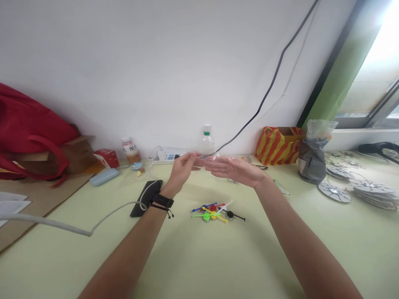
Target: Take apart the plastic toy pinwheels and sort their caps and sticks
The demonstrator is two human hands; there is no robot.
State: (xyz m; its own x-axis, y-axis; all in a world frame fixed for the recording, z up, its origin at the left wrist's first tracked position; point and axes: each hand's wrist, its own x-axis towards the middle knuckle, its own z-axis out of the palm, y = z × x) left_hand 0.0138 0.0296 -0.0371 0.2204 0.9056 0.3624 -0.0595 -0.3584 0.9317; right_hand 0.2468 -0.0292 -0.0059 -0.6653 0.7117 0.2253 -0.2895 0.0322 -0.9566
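Note:
Above the table, my left hand (182, 170) pinches the edge of what looks like a clear plastic bag (215, 157), thin and shiny. My right hand (238, 169) is stretched flat with its fingers together, touching the clear plastic and pointing toward my left hand. Below both hands lies a small pile of arrow spinners (213, 214) in blue, red, white, green, yellow and black, some with clear round bases. How far the plastic reaches between my fingers is hard to make out.
At left are a black phone (145, 199) with a cable, a blue case (104, 177), a drink bottle (130, 150) and a red bag (28, 128). A clear bottle (207, 141) and power strip (170, 154) stand behind. Striped bag (274, 145), grey bag (312, 160) and stacked discs (372, 191) are right.

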